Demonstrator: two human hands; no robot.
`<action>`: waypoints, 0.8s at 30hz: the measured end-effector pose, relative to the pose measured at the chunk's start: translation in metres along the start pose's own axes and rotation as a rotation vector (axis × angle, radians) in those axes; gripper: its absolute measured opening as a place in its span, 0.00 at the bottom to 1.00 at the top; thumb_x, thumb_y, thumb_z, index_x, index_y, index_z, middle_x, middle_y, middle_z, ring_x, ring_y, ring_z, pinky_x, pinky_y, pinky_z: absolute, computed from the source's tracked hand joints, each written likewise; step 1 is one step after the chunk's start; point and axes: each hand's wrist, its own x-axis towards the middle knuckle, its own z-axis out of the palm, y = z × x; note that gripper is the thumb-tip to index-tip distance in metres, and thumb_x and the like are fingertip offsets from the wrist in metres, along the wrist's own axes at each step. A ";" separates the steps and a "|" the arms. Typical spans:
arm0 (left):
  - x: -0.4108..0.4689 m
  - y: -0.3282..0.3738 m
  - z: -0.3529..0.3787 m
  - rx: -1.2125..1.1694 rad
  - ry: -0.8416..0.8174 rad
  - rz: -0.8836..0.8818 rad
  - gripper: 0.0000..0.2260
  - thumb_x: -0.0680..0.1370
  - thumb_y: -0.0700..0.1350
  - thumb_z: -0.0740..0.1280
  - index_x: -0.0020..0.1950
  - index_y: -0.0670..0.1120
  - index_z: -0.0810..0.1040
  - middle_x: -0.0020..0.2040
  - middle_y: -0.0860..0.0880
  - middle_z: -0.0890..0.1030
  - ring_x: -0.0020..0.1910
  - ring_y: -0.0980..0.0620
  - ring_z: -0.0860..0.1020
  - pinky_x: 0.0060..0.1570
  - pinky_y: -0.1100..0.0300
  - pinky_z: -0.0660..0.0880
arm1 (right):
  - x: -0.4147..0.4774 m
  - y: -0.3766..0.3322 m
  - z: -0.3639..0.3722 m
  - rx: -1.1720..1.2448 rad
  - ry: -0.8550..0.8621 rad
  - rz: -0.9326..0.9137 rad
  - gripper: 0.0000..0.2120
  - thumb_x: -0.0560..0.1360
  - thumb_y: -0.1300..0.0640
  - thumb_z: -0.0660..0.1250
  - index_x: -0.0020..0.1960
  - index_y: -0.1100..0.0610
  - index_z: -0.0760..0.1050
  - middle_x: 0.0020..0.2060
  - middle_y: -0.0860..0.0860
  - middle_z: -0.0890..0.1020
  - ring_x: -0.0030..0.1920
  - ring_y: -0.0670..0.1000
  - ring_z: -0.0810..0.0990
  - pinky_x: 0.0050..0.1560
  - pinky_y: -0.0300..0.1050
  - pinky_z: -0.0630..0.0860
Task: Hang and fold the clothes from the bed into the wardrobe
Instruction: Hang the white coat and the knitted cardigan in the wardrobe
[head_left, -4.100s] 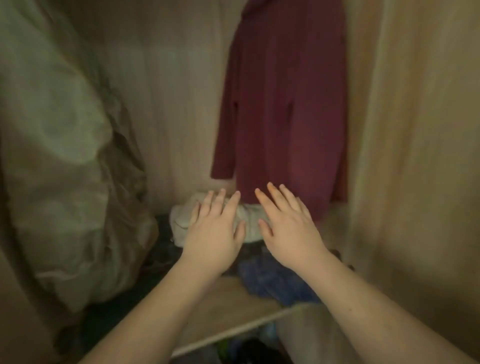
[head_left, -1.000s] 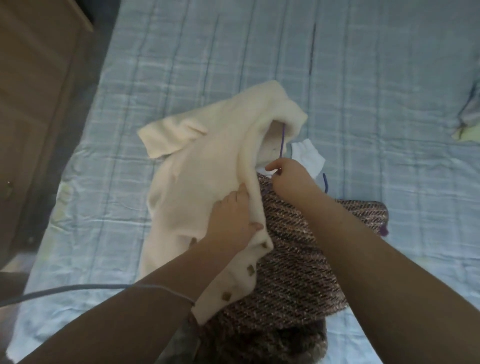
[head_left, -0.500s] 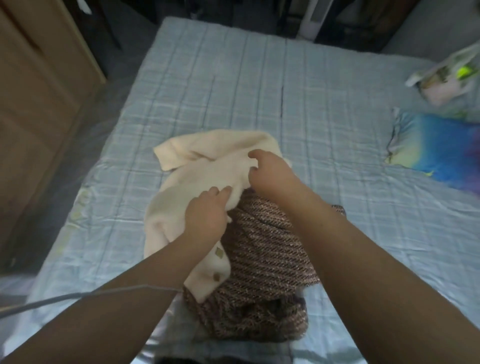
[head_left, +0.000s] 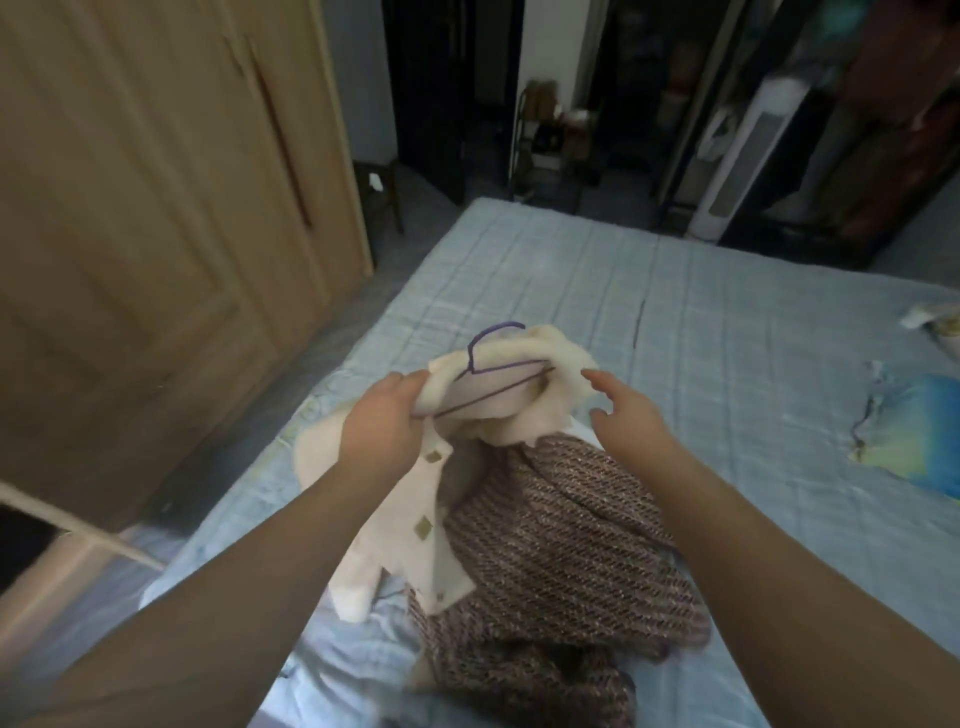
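- The bed, in a pale blue checked sheet, fills the centre and right of the frame.
- A brown woven garment lies heaped at lower centre.
- A cream cardigan trails down just left of it.
- A blue and yellow cloth lies at the right edge.

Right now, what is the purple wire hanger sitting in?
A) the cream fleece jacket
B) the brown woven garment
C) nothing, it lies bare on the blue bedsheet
A: the purple wire hanger runs through the neck of the cream fleece jacket, which the left hand grips.
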 end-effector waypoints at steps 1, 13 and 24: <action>-0.003 0.004 -0.017 -0.003 0.039 -0.004 0.20 0.70 0.40 0.65 0.61 0.51 0.77 0.47 0.46 0.76 0.48 0.40 0.76 0.42 0.54 0.69 | -0.003 -0.009 -0.002 0.007 0.002 -0.051 0.27 0.76 0.64 0.62 0.73 0.46 0.69 0.69 0.51 0.74 0.67 0.54 0.73 0.58 0.36 0.63; -0.026 0.056 -0.201 0.097 0.402 0.137 0.20 0.71 0.35 0.67 0.63 0.45 0.79 0.54 0.43 0.79 0.54 0.40 0.75 0.54 0.52 0.72 | -0.016 -0.136 -0.062 -0.079 0.005 -0.556 0.36 0.73 0.59 0.69 0.78 0.50 0.59 0.74 0.54 0.67 0.73 0.55 0.65 0.72 0.45 0.59; -0.074 0.066 -0.375 0.533 0.410 -0.012 0.10 0.76 0.58 0.61 0.54 0.59 0.66 0.55 0.49 0.80 0.52 0.40 0.80 0.45 0.52 0.73 | -0.037 -0.247 -0.111 0.025 -0.026 -0.748 0.06 0.78 0.49 0.67 0.52 0.50 0.76 0.45 0.48 0.80 0.45 0.49 0.78 0.42 0.44 0.67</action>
